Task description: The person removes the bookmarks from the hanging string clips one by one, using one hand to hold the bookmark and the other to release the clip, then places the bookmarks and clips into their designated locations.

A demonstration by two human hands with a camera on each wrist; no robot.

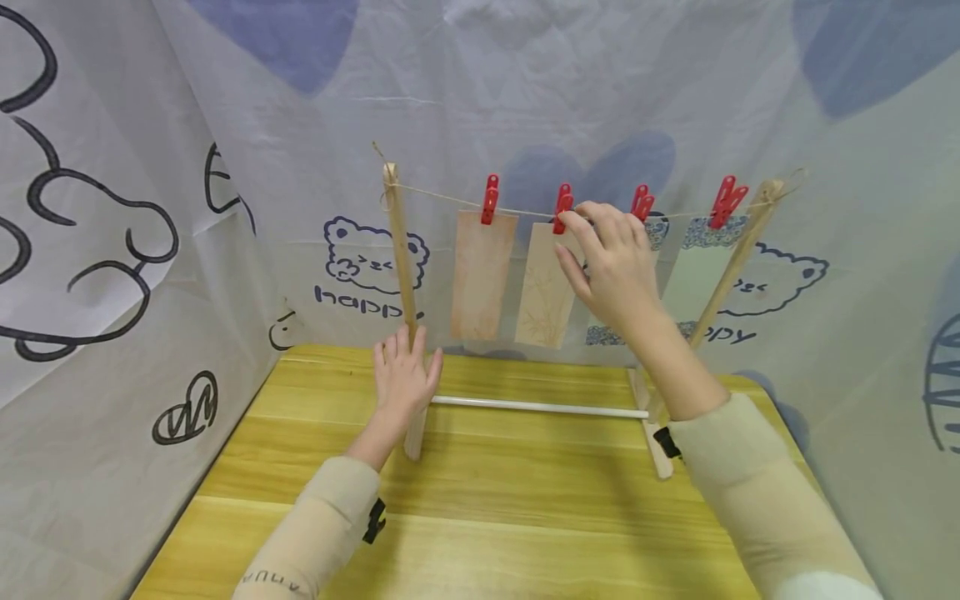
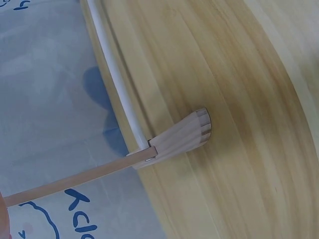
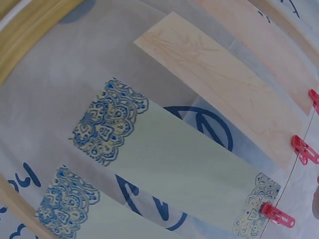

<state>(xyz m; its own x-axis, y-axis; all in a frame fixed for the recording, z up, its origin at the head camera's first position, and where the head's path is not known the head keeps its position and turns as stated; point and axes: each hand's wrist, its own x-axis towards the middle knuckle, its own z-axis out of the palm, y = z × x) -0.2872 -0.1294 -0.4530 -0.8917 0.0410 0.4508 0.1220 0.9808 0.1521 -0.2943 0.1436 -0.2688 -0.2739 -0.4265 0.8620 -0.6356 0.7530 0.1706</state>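
My right hand (image 1: 618, 258) is raised at the string, its thumb and index finger apart beside the second red clothespin (image 1: 562, 208). Whether a fingertip touches that clothespin I cannot tell. The clothespin holds a beige paper strip with a faint bamboo print (image 1: 546, 287) on the string (image 1: 442, 196). Low at the left wooden post (image 1: 402, 250), my left hand (image 1: 403, 375) has its fingers extended and spread. In the left wrist view only a sliver of a finger (image 2: 3, 221) shows by the post. Neither hand visibly grips anything.
A pinkish strip (image 1: 483, 275) hangs at left; two pale green strips with blue patterned ends (image 3: 184, 164) hang at right, each under a red clothespin. A white rod (image 1: 536, 406) joins the stand's feet on the wooden table (image 1: 525, 483). Printed cloth hangs behind.
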